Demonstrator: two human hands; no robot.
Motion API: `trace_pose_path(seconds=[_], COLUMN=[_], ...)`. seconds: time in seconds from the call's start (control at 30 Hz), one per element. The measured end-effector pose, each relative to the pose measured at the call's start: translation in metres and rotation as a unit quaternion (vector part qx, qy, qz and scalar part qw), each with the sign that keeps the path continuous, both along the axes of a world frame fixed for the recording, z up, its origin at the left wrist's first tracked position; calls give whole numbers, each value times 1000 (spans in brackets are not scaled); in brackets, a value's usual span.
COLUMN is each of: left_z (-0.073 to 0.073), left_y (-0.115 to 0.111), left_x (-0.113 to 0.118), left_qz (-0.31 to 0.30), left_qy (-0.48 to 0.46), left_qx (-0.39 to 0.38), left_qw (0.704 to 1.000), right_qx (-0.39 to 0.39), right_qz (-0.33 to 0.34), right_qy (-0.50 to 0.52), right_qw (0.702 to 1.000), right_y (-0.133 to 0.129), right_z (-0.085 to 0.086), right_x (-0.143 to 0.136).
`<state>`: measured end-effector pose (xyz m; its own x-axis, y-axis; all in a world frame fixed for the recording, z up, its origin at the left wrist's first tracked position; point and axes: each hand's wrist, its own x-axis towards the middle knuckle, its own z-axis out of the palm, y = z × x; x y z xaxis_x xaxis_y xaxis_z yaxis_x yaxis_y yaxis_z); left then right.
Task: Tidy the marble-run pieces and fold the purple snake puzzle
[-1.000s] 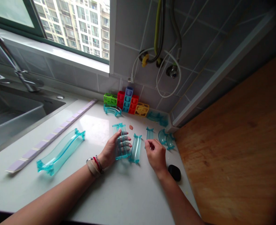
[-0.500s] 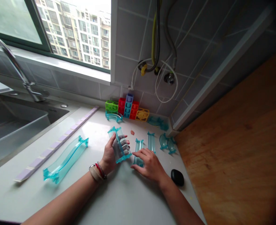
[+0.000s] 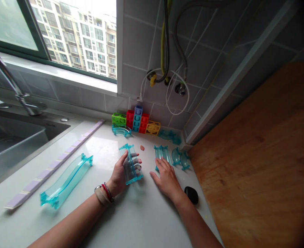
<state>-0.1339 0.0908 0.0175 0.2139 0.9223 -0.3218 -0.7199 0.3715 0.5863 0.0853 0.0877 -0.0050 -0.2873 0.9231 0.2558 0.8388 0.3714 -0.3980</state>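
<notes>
My left hand (image 3: 118, 175) is closed around a clear teal plastic track piece (image 3: 131, 169), raised and tilted, with the fingers showing through it from behind. My right hand (image 3: 167, 177) lies palm down, fingers stretched out over the near end of two short teal track pieces (image 3: 162, 151) set side by side; its thumb stands apart. Those fingertips hide part of the pieces. Just right of them are curved teal pieces (image 3: 177, 156). A long, wavy teal track piece (image 3: 66, 181) rests on the counter to the left.
Colourful toy blocks (image 3: 137, 120) stand along the wall, with a curved teal piece (image 3: 121, 131) before them. A long pale strip (image 3: 55, 165) lies beside the sink (image 3: 51, 137). A black rounded object (image 3: 191, 195) sits near the right forearm; a wooden panel (image 3: 244, 165) bounds the right side.
My right hand has slid one short track piece right and away from me, up against the other. My left hand keeps its piece almost still. The view has shifted slightly.
</notes>
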Motion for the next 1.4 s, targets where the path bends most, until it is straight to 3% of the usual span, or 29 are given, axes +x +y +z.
trace_pose_path(seconds=[0.13,0.33,0.53,0.8,0.93,1.03,1.17,1.4], left_z=[-2,-2,2,2,-1,-1,-1,-2], left_y=[1,1,0,0,1,-1,-6,-9], left_x=[-1,-1,-1,0,-1,0,6,14], left_qz=[3,0,-3,-21,-34,-42,-62,-70], left_qy=[6,17,19,21,23,33,52,88], left_qx=[-2,2,4,6,5,6,10,61], left_qw=[1000,1000,1000,1000,999,999,997,992], right_qx=[9,39,43,52,84,95,-8,-132], right_qz=[11,-46,-45,-58,-72,-1,142,182], right_qy=[8,35,47,65,92,181,293,377], right_qw=[1000,998,997,995,990,979,945,899], right_y=[3,10,13,19,14,0,-18,-18], right_z=[-4,1,4,-3,5,17,25,22], right_x=[2,10,15,18,12,0,-18,-22])
